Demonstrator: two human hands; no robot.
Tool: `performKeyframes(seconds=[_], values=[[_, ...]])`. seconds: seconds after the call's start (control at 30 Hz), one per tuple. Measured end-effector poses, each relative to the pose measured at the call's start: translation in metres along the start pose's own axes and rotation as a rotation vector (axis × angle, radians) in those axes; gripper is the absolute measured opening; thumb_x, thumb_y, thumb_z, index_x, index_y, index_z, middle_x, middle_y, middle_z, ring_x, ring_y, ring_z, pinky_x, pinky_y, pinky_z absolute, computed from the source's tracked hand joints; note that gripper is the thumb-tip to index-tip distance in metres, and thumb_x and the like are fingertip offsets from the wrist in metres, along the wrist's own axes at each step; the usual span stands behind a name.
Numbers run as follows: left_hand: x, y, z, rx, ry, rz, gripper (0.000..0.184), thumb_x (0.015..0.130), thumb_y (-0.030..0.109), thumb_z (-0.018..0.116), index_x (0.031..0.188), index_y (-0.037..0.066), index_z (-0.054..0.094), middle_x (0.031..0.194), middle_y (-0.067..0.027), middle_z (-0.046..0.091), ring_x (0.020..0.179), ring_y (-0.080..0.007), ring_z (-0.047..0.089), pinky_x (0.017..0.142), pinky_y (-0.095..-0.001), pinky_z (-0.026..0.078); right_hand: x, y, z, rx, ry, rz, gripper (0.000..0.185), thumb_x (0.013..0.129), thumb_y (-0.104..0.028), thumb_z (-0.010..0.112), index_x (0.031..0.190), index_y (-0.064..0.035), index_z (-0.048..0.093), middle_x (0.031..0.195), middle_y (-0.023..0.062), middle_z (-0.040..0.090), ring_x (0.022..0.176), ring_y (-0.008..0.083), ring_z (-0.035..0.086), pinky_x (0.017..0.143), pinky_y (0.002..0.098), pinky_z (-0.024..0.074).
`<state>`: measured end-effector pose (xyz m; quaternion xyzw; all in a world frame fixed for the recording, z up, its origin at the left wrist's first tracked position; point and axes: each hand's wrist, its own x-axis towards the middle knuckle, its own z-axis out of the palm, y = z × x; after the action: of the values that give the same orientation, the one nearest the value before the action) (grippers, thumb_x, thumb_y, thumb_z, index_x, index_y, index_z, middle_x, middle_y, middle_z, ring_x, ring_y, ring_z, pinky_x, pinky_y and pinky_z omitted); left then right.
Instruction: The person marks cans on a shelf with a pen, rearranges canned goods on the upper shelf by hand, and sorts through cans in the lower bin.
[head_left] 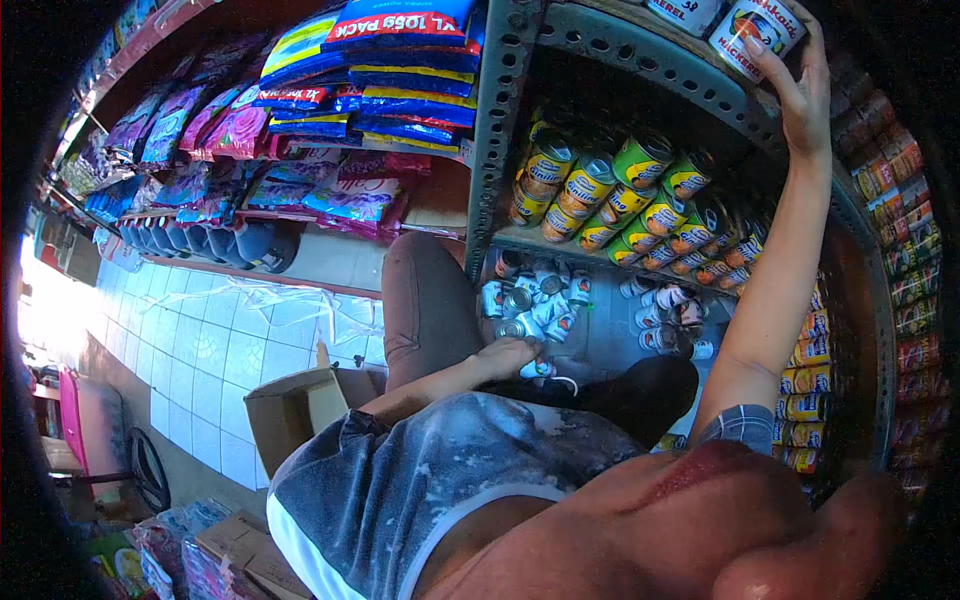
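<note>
My right hand (803,95) is raised to the upper shelf at the top right. Its thumb and fingers are closed round a white-labelled mackerel can (755,38), with another mackerel can (684,12) beside it on the shelf. My left hand (508,358) is low, near my knee, its fingers curled over a small white-labelled can (537,368); the fingertips are partly hidden. Several similar cans (548,300) lie jumbled on the floor just beyond that hand. A second group of cans (668,312) is further right.
Yellow and green cans (600,200) are stacked on the lower shelf behind a perforated metal post (490,150). Detergent packs (400,80) fill shelves at the left. An open cardboard box (295,410) stands by my left side. More cans and packets (905,250) line the right.
</note>
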<state>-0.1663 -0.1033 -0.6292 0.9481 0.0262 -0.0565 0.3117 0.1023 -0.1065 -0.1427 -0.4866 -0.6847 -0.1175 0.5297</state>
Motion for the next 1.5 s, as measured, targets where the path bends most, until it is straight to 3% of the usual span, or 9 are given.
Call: performKeyframes(seconds=[0.1,0.77,0.8,0.9,0.97,1.0,1.07,1.23,1.5], values=[[0.001,0.0,-0.002,0.003,-0.06,0.005,0.037,0.094,0.004,0.045,0.13,0.002,0.054,0.125,-0.0207,0.06,0.112,-0.0375,0.064,0.093,-0.049,0.052,0.001,0.001,0.0,0.009,-0.005,-0.01,0.061,0.075,-0.02,0.075,0.128,-0.0048,0.049,0.111,0.0041,0.056,0.103,0.0127,0.054,0.093,0.0269,0.0434],[-0.005,0.01,-0.012,0.037,0.015,0.026,0.038,0.093,0.011,0.056,0.13,0.002,0.054,0.118,-0.0192,0.063,0.11,-0.0361,0.065,0.092,-0.0465,0.052,-0.006,0.003,-0.001,0.005,0.153,0.069,0.057,0.1,-0.041,0.057,0.145,-0.0084,0.042,0.126,0.0074,0.052,0.113,0.0146,0.054,0.095,0.0314,0.0448],[-0.005,0.01,-0.011,0.018,-0.001,-0.002,0.038,0.093,0.013,0.057,0.13,0.002,0.054,0.118,-0.0192,0.063,0.111,-0.0359,0.064,0.092,-0.0464,0.051,-0.007,0.014,-0.003,0.832,0.051,0.095,0.056,0.101,-0.041,0.056,0.145,-0.0089,0.042,0.127,0.0075,0.051,0.113,0.015,0.054,0.094,0.0309,0.0451],[-0.011,0.023,-0.026,0.026,-0.015,-0.004,0.037,0.094,0.012,0.055,0.129,0.003,0.053,0.119,-0.0189,0.063,0.112,-0.0364,0.063,0.093,-0.0472,0.05,-0.014,0.013,-0.003,1.734,-0.027,0.126,0.053,0.102,-0.04,0.054,0.144,-0.0084,0.043,0.13,0.008,0.053,0.111,0.0145,0.057,0.089,0.0277,0.0456],[-0.006,0.016,-0.02,0.028,-0.064,-0.052,0.034,0.091,0.011,0.058,0.124,0.007,0.055,0.12,-0.0183,0.063,0.114,-0.0369,0.062,0.093,-0.0483,0.05,-0.019,-0.006,-0.004,0.098,0.302,0.055,0.053,0.102,-0.038,0.056,0.144,-0.0083,0.043,0.132,0.0078,0.055,0.111,0.0125,0.057,0.086,0.0271,0.0462],[-0.005,0.013,-0.016,0.028,-0.071,-0.052,0.034,0.091,0.011,0.058,0.124,0.007,0.055,0.12,-0.0183,0.063,0.114,-0.0369,0.062,0.093,-0.0483,0.05,-0.025,-0.002,-0.006,1.005,0.228,0.095,0.053,0.102,-0.039,0.056,0.144,-0.0089,0.043,0.134,0.0081,0.055,0.111,0.0132,0.057,0.087,0.0272,0.0464],[-0.005,0.011,-0.011,-0.021,-0.002,-0.027,0.031,0.088,0.009,0.061,0.118,0.01,0.055,0.12,-0.0176,0.063,0.114,-0.0369,0.062,0.093,-0.0489,0.049,-0.044,0.018,-0.016,0.243,0.313,-0.121,0.045,0.102,-0.024,0.059,0.139,-0.0022,0.045,0.132,0.0172,0.06,0.117,0.0234,0.063,0.096,0.0346,0.0501],[-0.007,0.013,-0.013,-0.022,0.028,-0.014,0.031,0.088,0.013,0.064,0.118,0.01,0.055,0.114,-0.0191,0.065,0.111,-0.0388,0.063,0.09,-0.0505,0.05,-0.124,0.005,0.003,-0.045,0.4,-0.248,0.041,0.1,-0.013,0.059,0.137,-0.001,0.047,0.132,0.0185,0.061,0.111,0.0231,0.064,0.095,0.033,0.0493],[0.003,-0.009,0.007,-0.235,0.225,0.018,0.066,0.073,0.034,0.084,0.127,0.008,0.056,0.114,-0.0223,0.066,0.108,-0.0386,0.064,0.093,-0.0451,0.051,-0.291,0.032,0.029,0.082,0.333,0.435,0.03,0.1,-0.011,0.055,0.128,-0.0009,0.052,0.129,0.0149,0.061,0.114,0.0201,0.06,0.1,0.0329,0.0456]])
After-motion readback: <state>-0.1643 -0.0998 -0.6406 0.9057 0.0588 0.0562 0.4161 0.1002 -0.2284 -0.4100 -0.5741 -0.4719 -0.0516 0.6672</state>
